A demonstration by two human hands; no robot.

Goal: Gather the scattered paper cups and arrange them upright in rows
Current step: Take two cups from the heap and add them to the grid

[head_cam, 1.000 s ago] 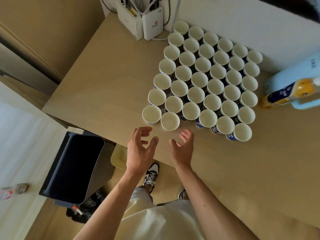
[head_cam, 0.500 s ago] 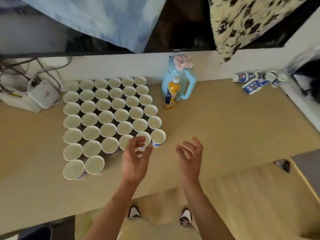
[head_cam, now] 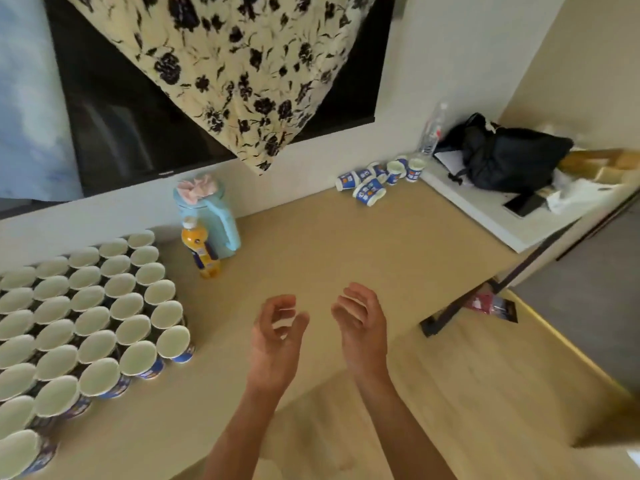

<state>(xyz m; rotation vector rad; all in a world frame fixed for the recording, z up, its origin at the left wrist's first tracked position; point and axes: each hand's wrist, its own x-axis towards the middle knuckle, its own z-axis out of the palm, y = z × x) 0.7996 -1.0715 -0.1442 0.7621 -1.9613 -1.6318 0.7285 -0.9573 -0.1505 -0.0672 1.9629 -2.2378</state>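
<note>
**Head view: both hands empty, stragglers left to fetch**

Heaped as a small cluster of scattered cups (head_cam: 370, 192) right of centre in the upper half, on the table (head_cam: 346, 244) and hard against the wall (head_cam: 415, 81). Mostly tipped on their sides, a couple apparently upright. Well apart from the finished block of upright cups (head_cam: 93, 317) filling the lower left.

Holding nothing: left hand (head_cam: 277, 337) and right hand (head_cam: 362, 327) hovering low centre above the table's near edge. Fingers loosely curled, palms turned toward each other.

Likely to go wrong in a few ways:

- Could roll along the wall or against the white ledge (head_cam: 485, 209) if nudged rather than pinched, being light and round.
- Could crush if squeezed hard at the rim.
- Could knock the orange bottle (head_cam: 201, 249) while carrying across to the left. Stands just beside the blue jug (head_cam: 211, 216) and near the block's far corner.
- Could topple the block's front row with a careless wrist or forearm, and take neighbours over too, being packed rim to rim.

Safer to set each new one down from above, not slide it in.
</note>
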